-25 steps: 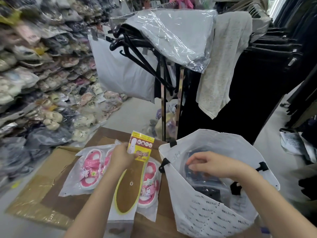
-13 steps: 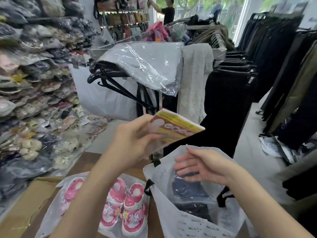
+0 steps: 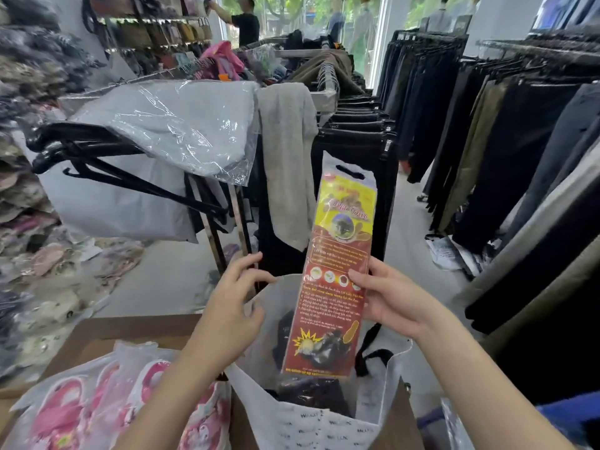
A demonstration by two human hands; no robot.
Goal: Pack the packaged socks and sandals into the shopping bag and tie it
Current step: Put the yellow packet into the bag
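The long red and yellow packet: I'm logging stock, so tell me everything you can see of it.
The packet is a long, flat sleeve of clear plastic with a hanging slot at its top, over a printed card: yellow above, dark red below, text too blurred to read. It stands nearly upright, its lower end at the open mouth of the white shopping bag. The right hand pinches its right edge, thumb on the front.

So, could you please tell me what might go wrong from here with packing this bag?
The right hand grips only one edge of the tall red-and-yellow plastic packet, so it could tilt or slip. The packet looks longer than the white printed shopping bag is deep, so it may hinder tying. The left hand holds only one side of the rim; the mouth might sag.
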